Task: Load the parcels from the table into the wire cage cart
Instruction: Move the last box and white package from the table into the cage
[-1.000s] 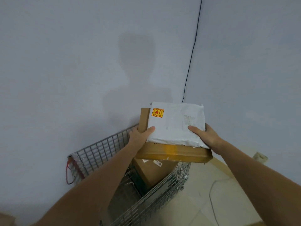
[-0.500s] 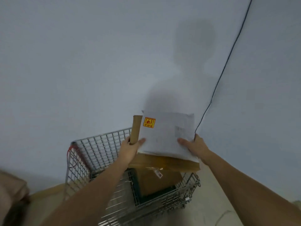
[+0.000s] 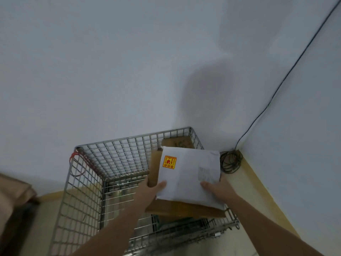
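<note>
Left hand (image 3: 150, 189) and right hand (image 3: 217, 188) each grip a side of the stacked cardboard box (image 3: 184, 209) and white mailer (image 3: 190, 174), held over the wire cage cart (image 3: 84, 182); lower level, thumbs pinning the mailer, onto the box beyond the fingertips.

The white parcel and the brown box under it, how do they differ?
The white parcel is a soft mailer with a yellow-red sticker; the brown box is stiff cardboard. The white parcel lies on top; the brown box sticks out beneath. Both hands, left and right, hold them together above the wire cart.
</note>
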A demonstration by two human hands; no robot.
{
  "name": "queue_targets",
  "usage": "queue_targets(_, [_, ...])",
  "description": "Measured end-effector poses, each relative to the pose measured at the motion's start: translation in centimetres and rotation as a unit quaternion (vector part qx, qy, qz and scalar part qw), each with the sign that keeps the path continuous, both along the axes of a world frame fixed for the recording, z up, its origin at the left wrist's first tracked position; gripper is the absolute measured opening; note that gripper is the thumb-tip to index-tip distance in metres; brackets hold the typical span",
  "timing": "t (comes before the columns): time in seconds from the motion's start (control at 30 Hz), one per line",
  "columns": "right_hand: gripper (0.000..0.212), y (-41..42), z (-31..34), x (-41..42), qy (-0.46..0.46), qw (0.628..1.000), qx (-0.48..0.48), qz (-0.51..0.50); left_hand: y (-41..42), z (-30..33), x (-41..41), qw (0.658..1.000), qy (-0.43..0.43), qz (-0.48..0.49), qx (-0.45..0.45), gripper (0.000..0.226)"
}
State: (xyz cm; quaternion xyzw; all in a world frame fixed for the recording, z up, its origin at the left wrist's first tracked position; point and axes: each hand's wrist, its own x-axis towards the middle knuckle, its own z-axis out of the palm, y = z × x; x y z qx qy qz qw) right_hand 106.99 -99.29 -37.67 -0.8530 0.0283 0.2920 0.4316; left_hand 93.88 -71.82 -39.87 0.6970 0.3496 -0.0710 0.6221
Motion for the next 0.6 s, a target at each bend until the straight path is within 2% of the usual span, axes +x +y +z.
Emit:
queue_targets(0.1, [0.115, -0.3, -3.1, 1.5, 0.027, 1.0, -0.01, 0.002, -0.3, -2.8, 1.0, 0.999, 0.043, 0.008, 0.007, 0.142])
queue_targets(0.17, [0.114, -0.2, -5.0, 2.8, 0.033, 0.999, -0.01, 0.015, -0.7, -4.6, 1.5, 0.997, 0.066, 0.025, -0.007, 0.145])
queue_targets(0.27, [0.108, 0.2, -7.7, 5.0, 0.04, 0.997, -0.036, 0.047, -1.6, -7.4, 2.2, 0.995, 0.082, 0.057, -0.009, 0.127])
queue_targets(0.33, [0.097, 0.6, -9.6, 6.2, 0.043, 0.995, -0.042, 0.081, -2.1, -9.7, 2.5, 0.992, 0.092, 0.085, -0.002, 0.107])
queue_targets(0.4, [0.085, 1.0, -11.4, 7.3, 0.055, 0.992, -0.019, 0.114, -2.6, -11.9, 2.7, 0.99, 0.098, 0.101, 0.0, 0.096])
queue_targets(0.6, [0.051, 2.2, -17.0, 10.5, 0.042, 0.986, -0.018, 0.162, -4.0, -17.0, 4.3, 0.986, 0.115, 0.12, 0.023, 0.094])
